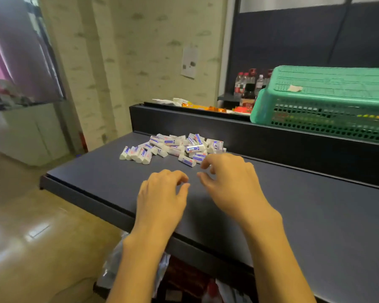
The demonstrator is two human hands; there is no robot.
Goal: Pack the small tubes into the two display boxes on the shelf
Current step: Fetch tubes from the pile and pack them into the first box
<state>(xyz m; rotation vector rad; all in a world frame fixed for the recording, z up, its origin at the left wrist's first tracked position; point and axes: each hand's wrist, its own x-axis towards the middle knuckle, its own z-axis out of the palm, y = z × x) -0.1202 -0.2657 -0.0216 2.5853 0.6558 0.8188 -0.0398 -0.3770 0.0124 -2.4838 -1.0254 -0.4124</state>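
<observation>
A loose pile of several small white tubes with blue labels (173, 147) lies on the dark shelf (315, 215) near its back wall. My left hand (162, 197) hovers over the shelf in front of the pile, fingers loosely curled, holding nothing. My right hand (230, 180) is beside it, a little nearer the pile, its fingertips just short of the closest tubes and loosely curled around nothing. No display box is in view.
An upturned green plastic basket (324, 99) sits on the raised ledge at the back right. Drink bottles (247, 86) and snack packets (197, 104) lie behind the ledge. The shelf's front edge (86, 197) drops to the floor on the left.
</observation>
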